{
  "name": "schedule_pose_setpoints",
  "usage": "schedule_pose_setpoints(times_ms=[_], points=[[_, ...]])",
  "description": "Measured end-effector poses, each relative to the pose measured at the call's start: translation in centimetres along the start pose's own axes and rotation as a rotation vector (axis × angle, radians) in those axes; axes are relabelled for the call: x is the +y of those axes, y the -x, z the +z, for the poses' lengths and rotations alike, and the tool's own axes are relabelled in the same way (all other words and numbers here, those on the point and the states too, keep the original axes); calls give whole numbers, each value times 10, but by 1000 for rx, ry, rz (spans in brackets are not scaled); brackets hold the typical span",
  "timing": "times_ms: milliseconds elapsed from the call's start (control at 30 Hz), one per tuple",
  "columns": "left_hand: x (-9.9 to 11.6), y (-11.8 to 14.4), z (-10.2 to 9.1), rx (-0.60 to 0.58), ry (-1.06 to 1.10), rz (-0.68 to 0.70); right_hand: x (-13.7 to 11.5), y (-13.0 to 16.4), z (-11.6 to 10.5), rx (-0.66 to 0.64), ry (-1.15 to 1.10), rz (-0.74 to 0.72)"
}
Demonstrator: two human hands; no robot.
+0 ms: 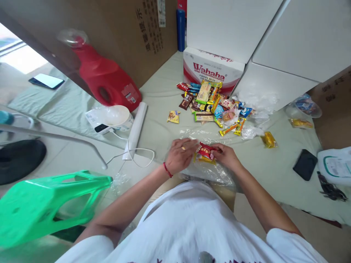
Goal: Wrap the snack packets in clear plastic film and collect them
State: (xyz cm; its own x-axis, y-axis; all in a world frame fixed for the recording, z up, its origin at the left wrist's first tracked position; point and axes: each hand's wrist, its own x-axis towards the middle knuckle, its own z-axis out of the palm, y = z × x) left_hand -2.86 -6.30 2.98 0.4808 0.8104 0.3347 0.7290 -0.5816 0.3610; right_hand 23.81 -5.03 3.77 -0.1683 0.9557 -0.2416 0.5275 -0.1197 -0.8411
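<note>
Pinching red packet [205, 150] between fingertips of right hand [225, 155], over yellow packet [200, 158], on near side of box [210, 71]. Left hand [178, 155] at red packet's left edge, fingers close together; cannot tell whether gripping.

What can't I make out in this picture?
All in the head view:
Yellow packet: partly covered by the red packet.
Red packet: small print too tiny to read.
Snack pile: lower pieces buried under upper ones.
Green stool: cut off by the left edge.
Shirt: lettering cut by the bottom edge.
</note>
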Motion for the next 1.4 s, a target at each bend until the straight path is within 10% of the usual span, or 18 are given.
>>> schedule_pose_setpoints(times_ms=[133, 267, 400, 733, 967, 1233, 1400], points=[[22, -8, 6, -173, 35, 182, -13, 38, -19, 194, 310, -294], [28, -10, 16, -238, 56, 150, -1, 95, -1, -5, 651, -630], [27, -9, 17, -253, 101, 132, 22, 113, 21, -32, 751, -660], [-3, -28, -4, -371, 414, 48, -19, -17, -26, -80, 329, -210], [0, 15, -15, -232, 263, 106, -11, -44, -7, -142, 405, -52], [-17, 6, 26, 201, 221, -697, 6, -45, -25, -330, 28, 45], [-39, 5, 9, 443, -106, -771, 14, -43, -55, -409, 46, 14]])
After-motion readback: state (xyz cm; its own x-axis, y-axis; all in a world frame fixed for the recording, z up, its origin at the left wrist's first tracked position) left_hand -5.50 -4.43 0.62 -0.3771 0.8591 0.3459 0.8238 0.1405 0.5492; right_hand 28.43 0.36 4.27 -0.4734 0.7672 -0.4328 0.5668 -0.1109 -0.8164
